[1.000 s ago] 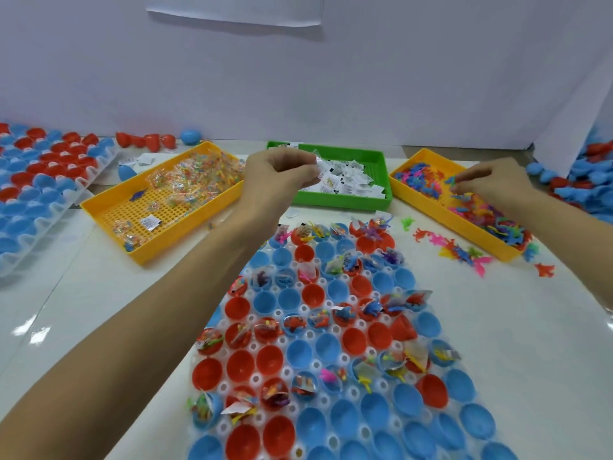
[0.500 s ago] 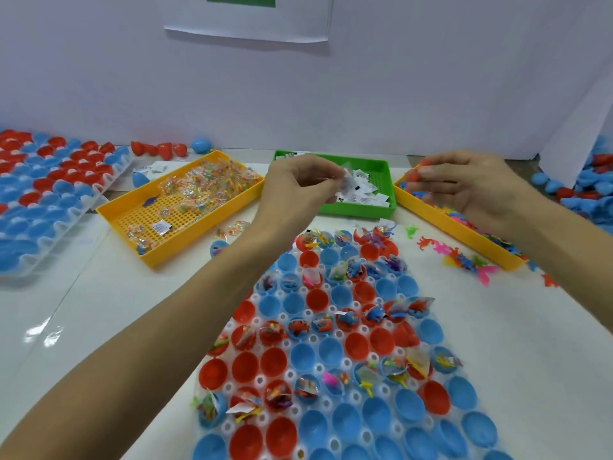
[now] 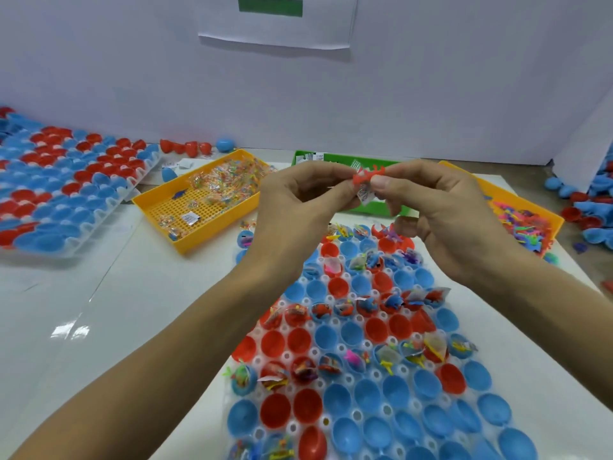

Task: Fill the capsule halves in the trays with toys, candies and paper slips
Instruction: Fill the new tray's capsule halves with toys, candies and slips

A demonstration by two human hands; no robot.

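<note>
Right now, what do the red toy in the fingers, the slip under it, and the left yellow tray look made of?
Red toy: seemingly soft moulded plastic or rubber, matte, with thin prongs. Slip: likely thin printed white paper, creased. Yellow tray: rigid, slightly glossy plastic with a moulded grid floor. Left hand and right hand pinch toy and slip together.

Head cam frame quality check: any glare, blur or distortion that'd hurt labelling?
Head view: glare streaks on the glossy table at left; wide-angle bending curves the left capsule tray and stretches both forearms at the bottom edge; left hand and right hand are sharp enough to make out the red toy and paper slip pinched between them; lighting is even, shadows soft.
</note>
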